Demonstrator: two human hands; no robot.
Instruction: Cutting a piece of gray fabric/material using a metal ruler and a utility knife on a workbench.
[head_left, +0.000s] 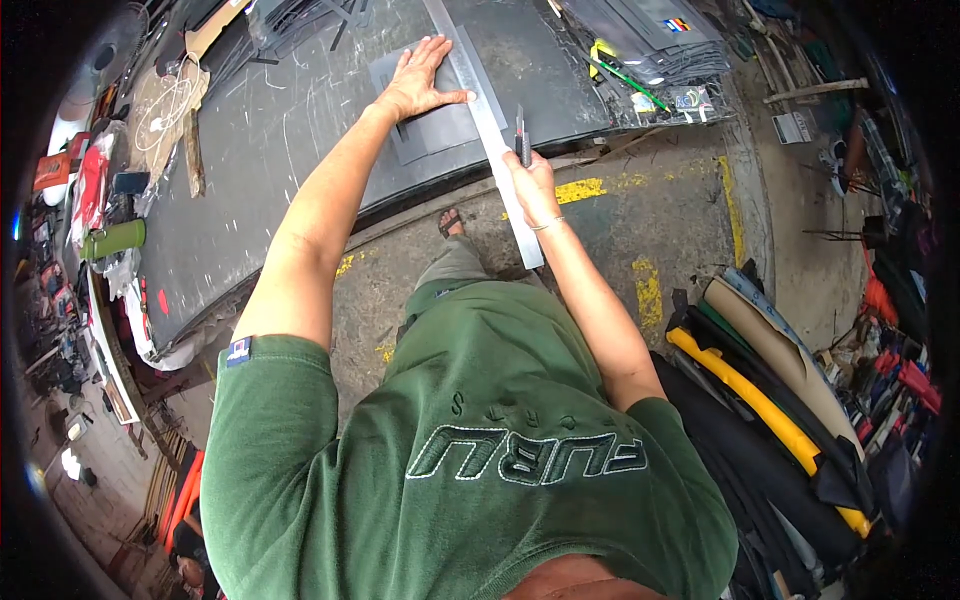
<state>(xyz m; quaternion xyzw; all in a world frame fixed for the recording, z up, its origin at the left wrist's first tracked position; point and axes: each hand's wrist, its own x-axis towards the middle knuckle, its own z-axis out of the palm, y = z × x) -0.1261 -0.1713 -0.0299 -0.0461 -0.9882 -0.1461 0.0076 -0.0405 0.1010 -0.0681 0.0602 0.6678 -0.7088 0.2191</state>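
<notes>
My left hand (416, 82) lies flat with fingers spread on a thin dark grey sheet (438, 138), its thumb touching the edge of a long metal ruler (483, 112). The ruler crosses the sheet, and its near end (530, 250) juts past the edge of the black-topped table (270, 160). Beside the ruler, just off the table edge, my right hand (536, 188) is closed around a utility knife (523, 142). The knife points up and away from me; whether its tip touches the sheet I cannot tell.
A pile of grey sheets (665, 50) and a green pencil (637, 86) lie at the table's far right. On the left are a wooden stick (194, 152) and a white cord (165, 118). Rolls of material, one yellow (745, 395), lean at the lower right.
</notes>
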